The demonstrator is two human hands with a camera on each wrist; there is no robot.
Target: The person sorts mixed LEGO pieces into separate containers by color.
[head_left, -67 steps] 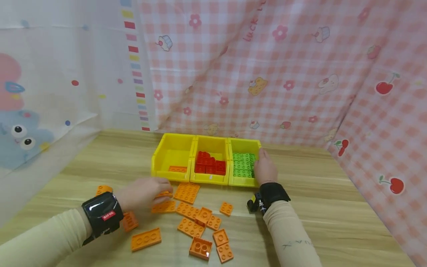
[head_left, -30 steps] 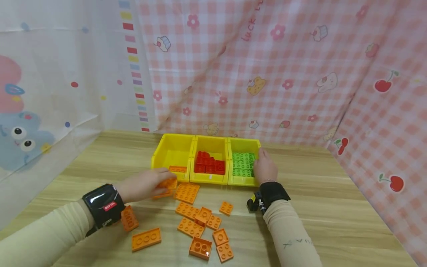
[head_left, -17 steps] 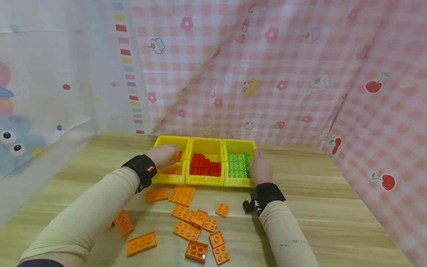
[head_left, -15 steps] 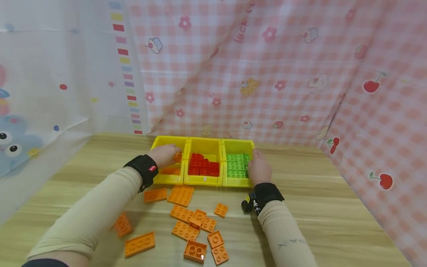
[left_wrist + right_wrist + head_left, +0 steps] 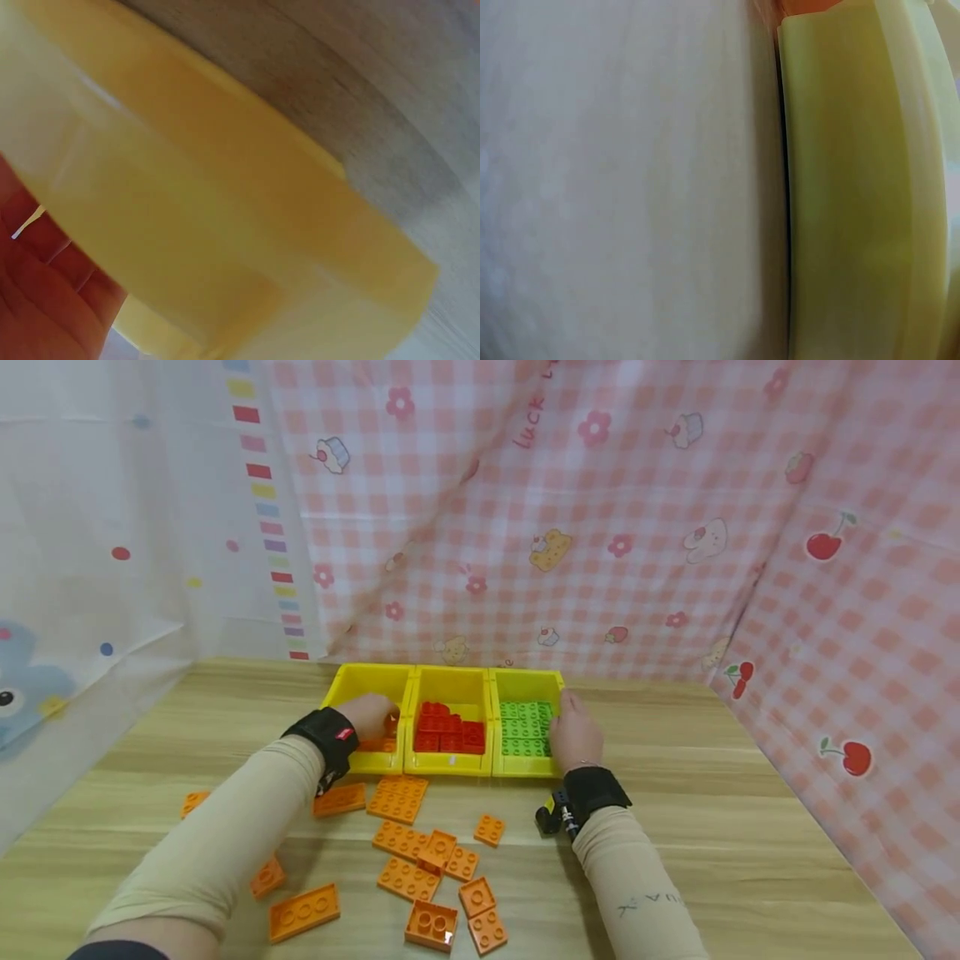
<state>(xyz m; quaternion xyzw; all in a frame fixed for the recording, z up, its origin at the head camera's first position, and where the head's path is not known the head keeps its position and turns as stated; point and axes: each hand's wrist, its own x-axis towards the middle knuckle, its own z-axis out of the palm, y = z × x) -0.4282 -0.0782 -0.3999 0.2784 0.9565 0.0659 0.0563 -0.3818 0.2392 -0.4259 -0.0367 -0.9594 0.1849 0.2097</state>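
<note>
Three yellow bins stand side by side at the back of the wooden table. My left hand (image 5: 381, 716) reaches down into the left bin (image 5: 351, 680), its fingers curled round a small orange plate (image 5: 392, 724) just above another orange plate (image 5: 373, 746) on the bin floor. The middle bin (image 5: 452, 675) holds red bricks (image 5: 448, 732). Green bricks (image 5: 523, 732) fill the right bin (image 5: 525, 677). My right hand (image 5: 569, 715) lies flat against that bin's outer right wall, holding nothing. The left wrist view shows only a blurred yellow bin wall (image 5: 225, 187) and my fingers (image 5: 37, 300).
Several loose orange plates (image 5: 397, 797) and an orange brick (image 5: 431, 925) are scattered on the table (image 5: 712, 827) in front of the bins. Pink checked cloth (image 5: 600, 527) hangs behind and to the right, white cloth (image 5: 112, 527) to the left.
My left hand picked an orange plate off the table, carried it back into the left bin and has now lowered it there. The right hand stayed against the green bin.
</note>
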